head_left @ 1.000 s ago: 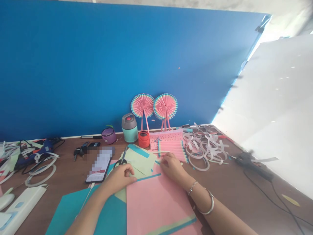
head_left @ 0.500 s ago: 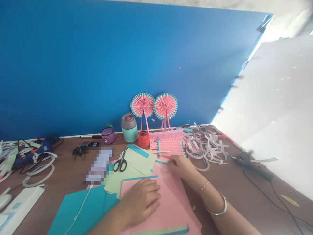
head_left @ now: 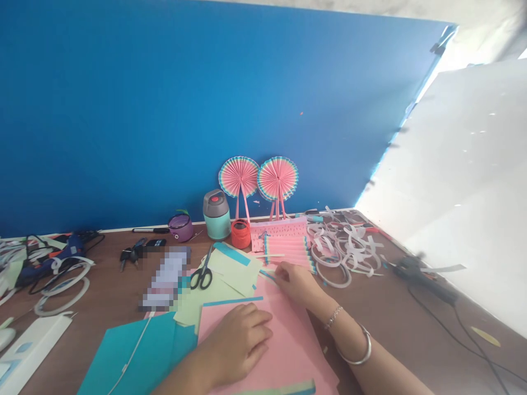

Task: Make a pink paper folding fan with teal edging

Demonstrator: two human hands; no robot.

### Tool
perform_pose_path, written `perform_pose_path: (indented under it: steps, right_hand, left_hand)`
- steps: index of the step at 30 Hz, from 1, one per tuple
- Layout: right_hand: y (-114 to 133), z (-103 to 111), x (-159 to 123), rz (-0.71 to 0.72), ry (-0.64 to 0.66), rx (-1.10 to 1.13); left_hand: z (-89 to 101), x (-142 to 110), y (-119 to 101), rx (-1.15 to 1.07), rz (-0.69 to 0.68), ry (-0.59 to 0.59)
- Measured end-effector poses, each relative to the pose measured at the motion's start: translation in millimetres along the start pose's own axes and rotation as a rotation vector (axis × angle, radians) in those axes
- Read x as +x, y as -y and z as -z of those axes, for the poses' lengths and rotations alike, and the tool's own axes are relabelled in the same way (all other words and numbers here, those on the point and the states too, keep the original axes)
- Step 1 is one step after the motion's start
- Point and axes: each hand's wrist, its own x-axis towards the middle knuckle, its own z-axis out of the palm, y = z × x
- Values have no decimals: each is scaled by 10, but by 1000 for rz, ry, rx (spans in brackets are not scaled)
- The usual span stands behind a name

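Observation:
My left hand [head_left: 236, 343] lies palm down on a pink paper sheet [head_left: 288, 351], fingers loosely spread. A blue strip [head_left: 233, 301] borders that sheet's far edge, and a green-and-blue strip [head_left: 284, 389] crosses its near end. Farther off, my right hand [head_left: 298, 285] has its fingers pinched together over the right end of a narrow blue paper strip [head_left: 267, 275]; the fingers hide that end. Just beyond are a pleated pink paper piece [head_left: 287, 249] with striped edges and pale green sheets [head_left: 236, 274]. Black-handled scissors [head_left: 201, 277] rest on the green sheets.
Two round pink paper fans [head_left: 278, 178] stand against the blue board [head_left: 164, 109]. Before them are a flask [head_left: 217, 216] and a red jar [head_left: 241, 234]. Curled white strips [head_left: 349, 244] and a glue gun [head_left: 424, 280] lie right; teal paper [head_left: 135, 351] and a phone [head_left: 168, 277] left.
My right hand has shifted slightly left, and its fingers now cover more of the narrow blue strip. My left hand stays on the pink sheet. The view has moved a little.

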Motion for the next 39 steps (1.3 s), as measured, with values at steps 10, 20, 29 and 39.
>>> perform_pose_path:
  steps: [10, 20, 29, 39]
  right_hand:
    - [-42, 223, -47, -62, 158, -101]
    - [-62, 34, -6, 32, 85, 37]
    - [-28, 34, -25, -33, 119, 102]
    - [-13, 51, -45, 147, 26, 99]
  left_hand:
    - [-31, -1, 29, -18, -19, -34]
    - [-41, 0, 24, -2, -24, -47]
    - [-60, 2, 35, -25, -36, -59]
    - [-80, -9, 31, 77, -48, -85]
